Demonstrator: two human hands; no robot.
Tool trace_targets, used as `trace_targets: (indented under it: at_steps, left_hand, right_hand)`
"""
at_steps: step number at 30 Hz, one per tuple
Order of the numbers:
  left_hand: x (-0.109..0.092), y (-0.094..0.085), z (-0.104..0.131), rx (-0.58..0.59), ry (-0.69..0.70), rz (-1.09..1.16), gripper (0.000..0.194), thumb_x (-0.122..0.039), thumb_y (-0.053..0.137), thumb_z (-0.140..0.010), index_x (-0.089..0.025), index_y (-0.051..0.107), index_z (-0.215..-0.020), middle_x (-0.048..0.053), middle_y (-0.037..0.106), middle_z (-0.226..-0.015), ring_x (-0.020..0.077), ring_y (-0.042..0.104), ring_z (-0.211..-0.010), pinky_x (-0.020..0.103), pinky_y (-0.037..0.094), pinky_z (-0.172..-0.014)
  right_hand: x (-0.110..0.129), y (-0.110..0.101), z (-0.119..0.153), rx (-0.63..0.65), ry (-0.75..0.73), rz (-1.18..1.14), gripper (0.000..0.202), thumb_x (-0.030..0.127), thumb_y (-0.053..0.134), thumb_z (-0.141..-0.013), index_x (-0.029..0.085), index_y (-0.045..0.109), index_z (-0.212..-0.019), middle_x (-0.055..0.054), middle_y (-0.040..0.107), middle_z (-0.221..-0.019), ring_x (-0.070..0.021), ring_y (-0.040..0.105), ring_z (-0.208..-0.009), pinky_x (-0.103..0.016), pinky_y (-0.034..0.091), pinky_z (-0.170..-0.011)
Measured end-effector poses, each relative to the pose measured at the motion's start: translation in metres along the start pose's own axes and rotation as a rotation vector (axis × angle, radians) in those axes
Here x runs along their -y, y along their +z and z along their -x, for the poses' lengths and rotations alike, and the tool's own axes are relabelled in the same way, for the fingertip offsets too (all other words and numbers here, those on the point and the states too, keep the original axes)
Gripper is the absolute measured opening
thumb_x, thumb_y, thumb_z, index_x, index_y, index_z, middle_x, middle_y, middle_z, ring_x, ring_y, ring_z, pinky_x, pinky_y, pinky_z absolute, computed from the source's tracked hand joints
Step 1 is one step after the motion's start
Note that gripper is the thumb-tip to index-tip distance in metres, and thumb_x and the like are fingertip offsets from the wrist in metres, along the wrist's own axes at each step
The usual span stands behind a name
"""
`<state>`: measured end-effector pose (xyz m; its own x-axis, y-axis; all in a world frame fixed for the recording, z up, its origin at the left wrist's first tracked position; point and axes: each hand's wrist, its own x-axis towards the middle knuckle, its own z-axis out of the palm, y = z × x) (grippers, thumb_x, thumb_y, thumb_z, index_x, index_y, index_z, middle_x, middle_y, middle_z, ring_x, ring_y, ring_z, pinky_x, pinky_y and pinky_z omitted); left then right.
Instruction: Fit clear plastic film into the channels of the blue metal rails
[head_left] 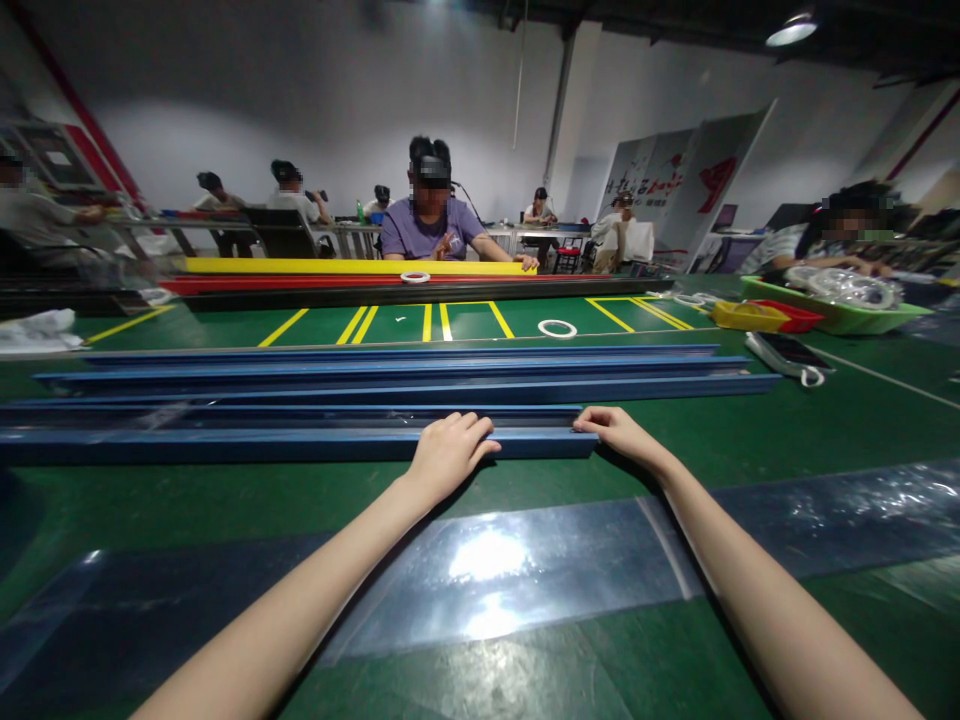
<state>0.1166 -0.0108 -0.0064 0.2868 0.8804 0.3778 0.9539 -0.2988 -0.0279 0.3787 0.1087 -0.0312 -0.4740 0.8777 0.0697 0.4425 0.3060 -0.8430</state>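
A long blue channel-shaped profile point(300, 445) lies crosswise before me on the green table. My left hand point(454, 450) rests over its near wall, close to the right end, with bent fingers gripping it. At the profile's right end, my right hand point(611, 428) has its thumb and fingertips pinched together. Whatever those fingertips hold is too small to make out. Several more blue profiles point(450, 385) lie parallel, just beyond the one I touch. Below my wrists a clear plastic film point(585, 570) is spread flat and shiny on the table point(525, 690).
Across the table a person in a purple shirt point(397, 235) has one hand on a yellow profile point(337, 266), behind red and black ones. A white ring point(557, 328) lies mid-table. To the right are a phone point(791, 352), a yellow tray point(750, 316) and a green basin point(862, 320).
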Motion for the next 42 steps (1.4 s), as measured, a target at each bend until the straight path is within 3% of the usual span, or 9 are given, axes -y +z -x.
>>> trace_targets:
  at_steps: [13, 25, 31, 42]
  left_hand:
    - [-0.001, 0.004, -0.001, 0.029, -0.057, 0.053, 0.028, -0.043, 0.042, -0.084, -0.02, 0.058, -0.08, 0.0, 0.062, -0.08, 0.0153, 0.055, -0.079, 0.025, 0.035, -0.062]
    - [-0.005, 0.006, -0.001, -0.035, -0.119, 0.106, 0.026, -0.042, 0.047, -0.083, -0.021, 0.06, -0.075, -0.001, 0.062, -0.077, 0.0145, 0.055, -0.076, 0.027, 0.032, -0.062]
    - [-0.004, 0.009, 0.0, -0.07, -0.082, 0.06, 0.028, -0.043, 0.044, -0.083, -0.02, 0.059, -0.076, 0.0, 0.06, -0.075, 0.0148, 0.053, -0.074, 0.027, 0.032, -0.062]
    - [-0.005, 0.016, 0.004, -0.125, -0.006, -0.074, 0.033, -0.043, 0.036, -0.087, -0.018, 0.055, -0.077, 0.005, 0.057, -0.075, 0.0181, 0.05, -0.073, 0.029, 0.03, -0.059]
  right_hand:
    - [-0.001, -0.001, 0.0, 0.011, 0.006, -0.024, 0.032, 0.048, 0.059, -0.065, 0.016, 0.057, -0.061, 0.0, 0.055, -0.062, -0.0126, 0.048, -0.062, -0.026, 0.036, -0.063]
    - [-0.002, -0.001, -0.001, 0.005, 0.019, -0.016, 0.034, 0.051, 0.059, -0.063, 0.017, 0.058, -0.062, -0.001, 0.057, -0.063, -0.0135, 0.05, -0.061, -0.026, 0.038, -0.062]
    - [-0.002, -0.002, -0.001, 0.005, 0.003, -0.011, 0.035, 0.052, 0.06, -0.063, 0.017, 0.06, -0.062, -0.003, 0.06, -0.067, -0.0156, 0.052, -0.066, -0.027, 0.039, -0.067]
    - [0.004, 0.0, 0.0, -0.011, 0.042, -0.013, 0.04, 0.057, 0.06, -0.059, 0.017, 0.058, -0.061, -0.002, 0.057, -0.062, -0.0147, 0.051, -0.062, -0.027, 0.038, -0.062]
